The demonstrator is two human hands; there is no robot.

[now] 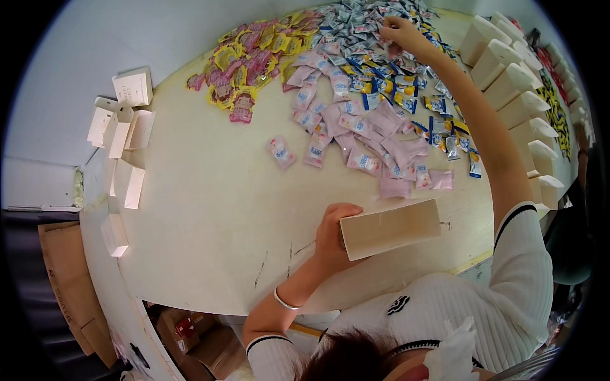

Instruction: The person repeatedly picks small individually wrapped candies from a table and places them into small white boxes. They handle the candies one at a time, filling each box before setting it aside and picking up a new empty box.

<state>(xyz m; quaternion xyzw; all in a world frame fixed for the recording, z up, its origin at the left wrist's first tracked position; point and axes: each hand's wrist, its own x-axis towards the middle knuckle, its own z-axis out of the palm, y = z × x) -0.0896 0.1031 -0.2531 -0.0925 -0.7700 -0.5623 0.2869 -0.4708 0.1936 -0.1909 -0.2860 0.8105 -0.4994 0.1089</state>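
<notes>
My left hand (332, 240) grips a white cardboard box (391, 228) by its left end, close to the table's front edge. The box's open side faces the camera and shows bare inner walls. Far out at the back, my right hand (407, 39) reaches into a heap of small silver packets (355, 21). Its fingers are bent, and whether they pinch a packet is hard to see. Nearer lie blue-and-yellow packets (405, 90) and pale pink sachets (364, 124). One pink sachet (281, 152) lies apart. Pink-and-yellow packets (252, 52) form a pile at the back left.
Several white boxes (507, 81) stand in a row along the right edge, near my right arm. More white boxes (128, 128) sit at the table's left edge. Flattened brown cardboard (71, 285) leans at lower left; cartons (200, 338) lie below the table (205, 228).
</notes>
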